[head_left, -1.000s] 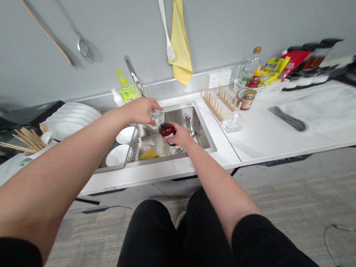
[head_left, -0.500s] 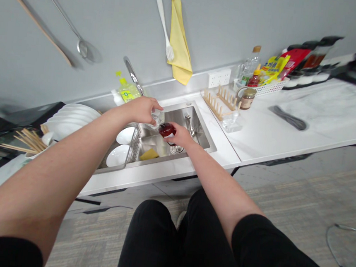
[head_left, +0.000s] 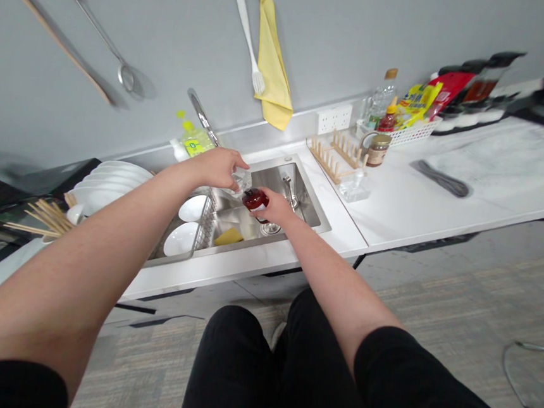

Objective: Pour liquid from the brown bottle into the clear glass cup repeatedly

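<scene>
glass item [head_left: 241, 180] behind left hand [head_left: 215, 168], red bottle [head_left: 254, 199] partly behind right hand [head_left: 276, 207]

Single head-worn view, looking forward and down over the person's legs [head_left: 281, 370] from close above the counter [head_left: 447, 213]. Sink [head_left: 274, 175] sits just left of center, below the left hand [head_left: 215, 167] and right hand [head_left: 276, 207]. Counter's front edge slopes up rightward; wall [head_left: 163, 36] on top, floor [head_left: 454, 296] below.

Our view has tipped a little. Beyond our right hand [head_left: 276, 207], the far end of the bench [head_left: 494, 166] rides higher in the frame, and the plastic bottle [head_left: 382, 99] and wire basket [head_left: 414, 135] have lifted with it. The yellow cloth [head_left: 271, 58] has slid left along the wall, and the chopsticks [head_left: 45, 217] sit further right and lower.
</scene>
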{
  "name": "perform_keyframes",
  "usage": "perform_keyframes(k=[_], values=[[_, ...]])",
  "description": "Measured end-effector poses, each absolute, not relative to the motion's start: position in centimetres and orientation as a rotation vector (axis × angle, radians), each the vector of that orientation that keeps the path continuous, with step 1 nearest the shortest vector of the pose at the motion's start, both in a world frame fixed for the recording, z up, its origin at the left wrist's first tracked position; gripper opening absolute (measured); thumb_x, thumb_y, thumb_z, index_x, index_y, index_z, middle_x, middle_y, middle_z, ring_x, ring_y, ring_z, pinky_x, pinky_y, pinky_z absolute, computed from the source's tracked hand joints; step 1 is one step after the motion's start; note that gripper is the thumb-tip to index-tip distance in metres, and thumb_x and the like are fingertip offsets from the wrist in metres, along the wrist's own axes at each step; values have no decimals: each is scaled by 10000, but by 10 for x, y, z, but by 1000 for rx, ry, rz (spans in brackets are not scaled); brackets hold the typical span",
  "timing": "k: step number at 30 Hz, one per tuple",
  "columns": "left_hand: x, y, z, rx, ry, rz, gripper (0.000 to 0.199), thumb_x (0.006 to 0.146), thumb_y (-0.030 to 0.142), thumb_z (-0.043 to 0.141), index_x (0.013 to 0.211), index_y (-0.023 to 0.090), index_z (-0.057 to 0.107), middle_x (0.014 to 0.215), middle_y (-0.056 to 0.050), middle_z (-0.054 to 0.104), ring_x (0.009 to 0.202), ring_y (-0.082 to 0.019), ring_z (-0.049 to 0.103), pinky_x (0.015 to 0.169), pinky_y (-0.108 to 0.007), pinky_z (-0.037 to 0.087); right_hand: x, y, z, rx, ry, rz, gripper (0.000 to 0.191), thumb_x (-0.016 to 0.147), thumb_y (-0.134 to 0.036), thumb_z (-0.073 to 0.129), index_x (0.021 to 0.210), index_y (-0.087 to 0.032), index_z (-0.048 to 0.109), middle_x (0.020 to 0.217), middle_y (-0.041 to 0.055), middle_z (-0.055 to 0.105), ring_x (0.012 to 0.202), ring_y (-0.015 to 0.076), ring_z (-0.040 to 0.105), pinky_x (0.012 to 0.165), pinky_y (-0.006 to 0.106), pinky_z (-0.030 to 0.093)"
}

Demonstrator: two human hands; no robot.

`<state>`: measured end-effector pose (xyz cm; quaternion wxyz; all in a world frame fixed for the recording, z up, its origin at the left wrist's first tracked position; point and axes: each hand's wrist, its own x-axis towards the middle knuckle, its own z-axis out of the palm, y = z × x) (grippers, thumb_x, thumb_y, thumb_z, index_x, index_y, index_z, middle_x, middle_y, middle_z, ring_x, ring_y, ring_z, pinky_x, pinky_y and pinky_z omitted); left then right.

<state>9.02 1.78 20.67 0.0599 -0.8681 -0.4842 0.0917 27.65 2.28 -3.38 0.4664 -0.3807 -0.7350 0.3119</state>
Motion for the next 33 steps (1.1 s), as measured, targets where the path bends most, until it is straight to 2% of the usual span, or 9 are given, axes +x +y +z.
perform_keyframes(k=[14,20,33], values=[[92,24,208,-2643,-1465,309,826,717,536,840,1508,304,778,1432,-98,782,1291,-367,732,1128,-424,560,278,20,-30,-986,-1808,752,847,685,-362,1040,1471,-326,728,1284,37,857,1168,333,826,1056,480,660],[94,26,209,-2633,-1451,340,831,715,541,834,1498,266,782,1431,-125,785,1272,-378,745,1128,-437,564,278,19,-29,-989,-1806,760,851,678,-368,1047,1467,-310,734,1277,51,857,1152,330,824,1061,486,652],[97,30,209,-2602,-1463,376,816,706,528,847,1484,288,794,1391,-101,810,1265,-366,750,1110,-418,568,277,21,-30,-992,-1822,746,877,668,-374,1053,1480,-307,728,1284,53,851,1171,335,820,1084,498,640]])
